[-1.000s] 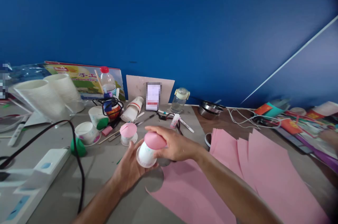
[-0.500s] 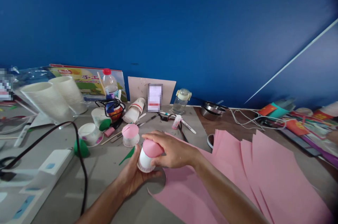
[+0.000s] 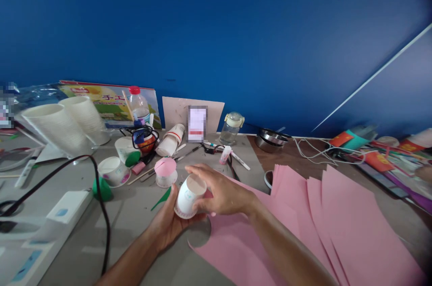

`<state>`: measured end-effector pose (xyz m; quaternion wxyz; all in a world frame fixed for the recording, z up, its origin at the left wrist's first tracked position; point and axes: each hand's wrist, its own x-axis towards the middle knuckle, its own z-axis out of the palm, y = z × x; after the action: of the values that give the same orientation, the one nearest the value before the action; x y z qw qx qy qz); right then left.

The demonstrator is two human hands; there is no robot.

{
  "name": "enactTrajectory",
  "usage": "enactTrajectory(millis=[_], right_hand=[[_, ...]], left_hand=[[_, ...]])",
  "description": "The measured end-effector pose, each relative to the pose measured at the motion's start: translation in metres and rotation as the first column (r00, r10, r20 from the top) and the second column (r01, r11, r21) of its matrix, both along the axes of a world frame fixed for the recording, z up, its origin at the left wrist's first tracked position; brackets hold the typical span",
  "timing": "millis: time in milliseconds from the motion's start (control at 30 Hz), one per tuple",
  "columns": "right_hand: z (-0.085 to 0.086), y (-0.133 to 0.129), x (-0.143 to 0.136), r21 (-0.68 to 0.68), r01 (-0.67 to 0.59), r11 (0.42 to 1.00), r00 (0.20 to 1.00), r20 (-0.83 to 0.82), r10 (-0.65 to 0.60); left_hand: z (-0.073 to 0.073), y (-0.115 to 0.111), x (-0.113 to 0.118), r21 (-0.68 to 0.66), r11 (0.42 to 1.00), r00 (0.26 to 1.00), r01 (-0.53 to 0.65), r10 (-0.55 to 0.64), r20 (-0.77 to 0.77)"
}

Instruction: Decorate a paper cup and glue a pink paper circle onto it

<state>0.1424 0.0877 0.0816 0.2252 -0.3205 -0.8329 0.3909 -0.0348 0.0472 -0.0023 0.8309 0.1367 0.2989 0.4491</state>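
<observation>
My left hand (image 3: 170, 221) is wrapped round the lower part of an upside-down white paper cup (image 3: 189, 198) with a pink pattern at its rim. The cup tilts slightly, and its bare base faces up. My right hand (image 3: 219, 191) curves along the cup's right side, holding a pink paper disc (image 3: 208, 194) mostly hidden between thumb and fingers. Just behind stands another short cup (image 3: 166, 180) topped by a pink paper disc (image 3: 165, 167). A green pointed strip (image 3: 161, 198) lies beside my left hand. Pink paper (image 3: 243, 245) with a curved cut-out is under my right forearm.
Pink sheets (image 3: 364, 218) spread at right. A black cable (image 3: 107, 214) arches over the left side near a white box (image 3: 64, 214). Stacked cups (image 3: 50, 128), a red-capped bottle (image 3: 139, 106), a glass jar (image 3: 232, 128) and metal bowls (image 3: 272, 140) stand towards the blue wall.
The pink disc that covered the cup's base has come off and slid right into my right hand, leaving the base bare. My left hand still holds the cup.
</observation>
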Motion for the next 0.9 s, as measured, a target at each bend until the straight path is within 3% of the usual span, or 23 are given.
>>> enactTrajectory(millis=[200, 333, 500, 600, 767, 900], right_hand=[[-0.034, 0.003, 0.018, -0.094, 0.223, 0.970, 0.948, -0.212, -0.238], [-0.052, 0.005, 0.036, -0.134, 0.413, 0.901, 0.895, -0.121, -0.429], [-0.049, 0.003, 0.054, -0.141, 0.522, 0.841, 0.847, -0.036, -0.531], [-0.050, 0.011, 0.065, -0.065, 0.629, 0.775, 0.777, 0.080, -0.624], [-0.071, 0.041, 0.074, 0.102, 0.782, 0.614, 0.589, 0.198, -0.783], [-0.088, 0.060, 0.067, 0.142, 0.788, 0.598, 0.572, 0.188, -0.798]], left_hand=[[0.001, 0.004, -0.002, -0.051, 0.997, 0.998, -0.051, 0.049, -0.042], [0.006, 0.005, -0.002, -0.084, 0.989, 0.991, -0.121, 0.116, -0.067], [0.009, 0.006, -0.003, -0.078, 0.975, 0.974, -0.206, 0.197, -0.114], [0.010, 0.007, -0.004, -0.046, 0.975, 0.970, -0.219, 0.213, -0.120], [0.009, 0.008, -0.004, -0.018, 0.981, 0.973, -0.193, 0.189, -0.136], [0.006, 0.006, -0.005, -0.003, 0.985, 0.978, -0.173, 0.171, -0.116]])
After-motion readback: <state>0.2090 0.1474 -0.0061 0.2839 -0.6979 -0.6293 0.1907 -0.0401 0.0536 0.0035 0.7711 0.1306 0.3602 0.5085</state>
